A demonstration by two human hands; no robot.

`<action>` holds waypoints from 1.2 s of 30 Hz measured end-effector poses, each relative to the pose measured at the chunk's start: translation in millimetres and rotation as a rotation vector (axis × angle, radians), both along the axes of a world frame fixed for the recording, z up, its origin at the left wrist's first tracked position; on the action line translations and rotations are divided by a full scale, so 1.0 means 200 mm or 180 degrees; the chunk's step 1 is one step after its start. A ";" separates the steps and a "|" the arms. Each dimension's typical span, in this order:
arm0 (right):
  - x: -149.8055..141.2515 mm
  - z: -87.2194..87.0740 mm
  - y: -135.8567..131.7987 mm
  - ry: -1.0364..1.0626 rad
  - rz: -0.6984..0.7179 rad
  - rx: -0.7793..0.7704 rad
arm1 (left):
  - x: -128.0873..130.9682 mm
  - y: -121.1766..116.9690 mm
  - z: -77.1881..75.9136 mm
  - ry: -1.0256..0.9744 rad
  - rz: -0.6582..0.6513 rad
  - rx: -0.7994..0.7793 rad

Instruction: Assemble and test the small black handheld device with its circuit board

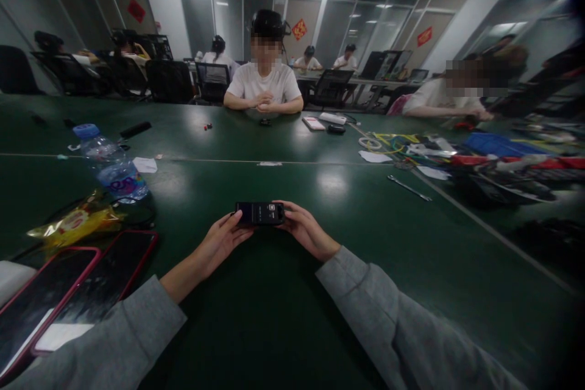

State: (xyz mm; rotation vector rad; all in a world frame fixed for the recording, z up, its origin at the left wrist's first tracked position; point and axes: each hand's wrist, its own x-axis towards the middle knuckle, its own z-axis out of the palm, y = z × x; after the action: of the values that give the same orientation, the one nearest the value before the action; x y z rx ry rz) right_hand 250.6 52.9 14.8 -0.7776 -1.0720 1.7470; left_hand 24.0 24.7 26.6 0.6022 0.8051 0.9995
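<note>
Between my two hands is a small black device with a lit screen (261, 213), held sideways above the green table (274, 292). My left hand (223, 237) grips its left end, the thumb lying on the front by the screen. At the other end, my right hand (306, 228) closes on the device, fingers along its upper edge and side. White marks show on the right part of its face; they are too small to read. Its back is hidden from me.
Left of my hands are a plastic bottle (112, 164), a yellow wrapper (80, 222) and two red-edged phones (121, 262). A wrench (409, 187) lies to the right, before a heap of cables (397, 145) and a blue tray (503, 143). Across the table sits a person (265, 82).
</note>
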 end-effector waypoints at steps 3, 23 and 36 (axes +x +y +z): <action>0.00 0.00 0.00 0.0008 -0.0004 -0.0004 | -0.01 0.00 -0.01 -0.0025 -0.0034 0.0043; 0.00 -0.01 -0.01 -0.0165 -0.0039 0.0132 | -0.01 0.01 -0.02 -0.0063 -0.0053 0.0000; 0.00 0.00 -0.01 -0.0172 0.0005 0.0100 | -0.01 0.00 0.01 -0.0075 -0.0050 -0.0014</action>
State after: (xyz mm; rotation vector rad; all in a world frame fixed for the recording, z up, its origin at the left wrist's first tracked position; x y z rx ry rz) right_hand 250.3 51.6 14.6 -0.8085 -1.1340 1.7150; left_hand 22.9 24.4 28.7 0.5911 0.7807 0.9886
